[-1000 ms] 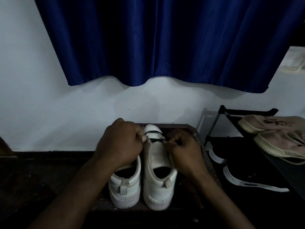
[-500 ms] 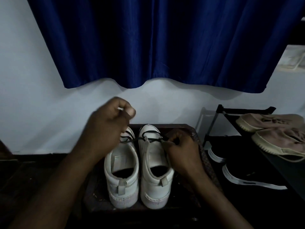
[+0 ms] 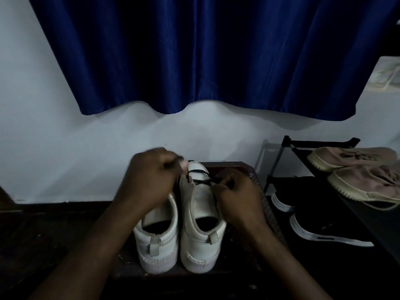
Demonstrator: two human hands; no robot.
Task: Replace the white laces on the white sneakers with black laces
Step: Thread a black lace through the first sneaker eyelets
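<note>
Both forearms bare, converging forward. Right hand (image 3: pixel 236 198): fingers curled, thumb and forefinger pinching the black lace (image 3: pixel 200 181) at its right end. Left hand (image 3: pixel 151 182): fingers curled, just left of that pinch and slightly beyond it; blurred, hold undetermined.

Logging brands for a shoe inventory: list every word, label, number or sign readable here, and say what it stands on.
No text can be read anywhere in this dim view.
Heel tabs of the white sneakers: plain, no print visible.
Dark marks on the uppers of the beige shoes: too blurred to read.
Faint mark on the side of the black shoe: too small to read.
</note>
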